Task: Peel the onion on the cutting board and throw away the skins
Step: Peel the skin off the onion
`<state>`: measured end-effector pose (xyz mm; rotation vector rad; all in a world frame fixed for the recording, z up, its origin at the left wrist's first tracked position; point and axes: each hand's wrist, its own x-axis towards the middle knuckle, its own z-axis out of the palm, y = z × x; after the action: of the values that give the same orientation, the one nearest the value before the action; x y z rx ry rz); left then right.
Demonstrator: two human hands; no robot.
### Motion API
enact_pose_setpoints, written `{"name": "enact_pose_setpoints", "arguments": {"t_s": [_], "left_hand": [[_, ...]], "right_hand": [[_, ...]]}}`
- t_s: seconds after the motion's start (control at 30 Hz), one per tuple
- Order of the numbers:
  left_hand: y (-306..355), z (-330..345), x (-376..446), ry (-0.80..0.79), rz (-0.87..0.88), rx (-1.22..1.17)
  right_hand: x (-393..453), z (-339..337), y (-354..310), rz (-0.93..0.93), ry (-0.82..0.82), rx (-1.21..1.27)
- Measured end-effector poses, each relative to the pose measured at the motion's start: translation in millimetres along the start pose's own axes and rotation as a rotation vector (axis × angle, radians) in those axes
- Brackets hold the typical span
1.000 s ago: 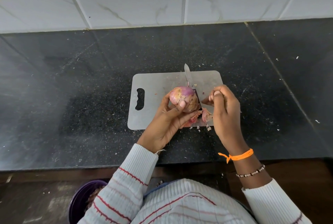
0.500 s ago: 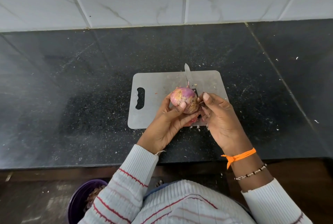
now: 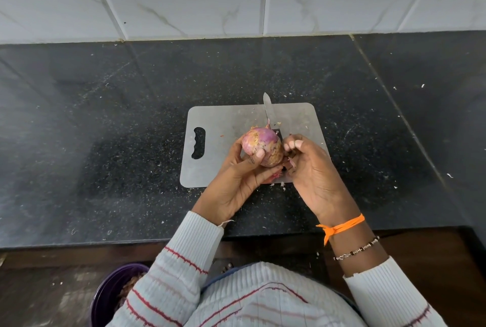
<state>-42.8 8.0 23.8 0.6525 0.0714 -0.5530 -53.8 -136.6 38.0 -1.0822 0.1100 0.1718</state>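
A purple-pink onion (image 3: 259, 144) with patches of dry skin is held just above the grey cutting board (image 3: 223, 126). My left hand (image 3: 236, 182) cups it from below, thumb pressed on its front. My right hand (image 3: 307, 166) sits against the onion's right side, its fingertips curled and pinching at a bit of skin there. Loose pink skin pieces (image 3: 276, 175) lie on the board under my hands, mostly hidden.
A knife (image 3: 267, 107) lies on the board behind the onion, tip pointing away over the far edge. A purple bin (image 3: 110, 292) with skins inside stands on the floor at the lower left. The black counter (image 3: 105, 142) carries scattered skin flecks.
My right hand came back from the right to the onion's side and curled its fingertips onto the skin. My left hand turned the onion slightly.
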Motion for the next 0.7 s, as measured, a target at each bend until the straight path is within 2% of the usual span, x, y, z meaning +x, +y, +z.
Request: {"name": "enact_pose_setpoints", "arguments": {"t_s": [0.23, 0.5, 0.6, 0.7], "left_hand": [[-0.2, 1.9, -1.3, 0.022, 0.0, 0.007], [-0.9, 1.6, -0.3, 0.008, 0.012, -0.006], [-2.1, 1.0, 0.3, 0.003, 0.032, 0.043], [-3.9, 0.3, 0.9, 0.0, 0.056, 0.097]], "right_hand": [[-2.1, 1.0, -0.9, -0.079, 0.114, -0.099], [-0.6, -10.1, 3.2, -0.046, -0.081, -0.02], [-2.1, -9.3, 0.7, -0.025, -0.079, 0.017], [-2.4, -6.0, -1.7, -0.009, -0.001, 0.05]]}}
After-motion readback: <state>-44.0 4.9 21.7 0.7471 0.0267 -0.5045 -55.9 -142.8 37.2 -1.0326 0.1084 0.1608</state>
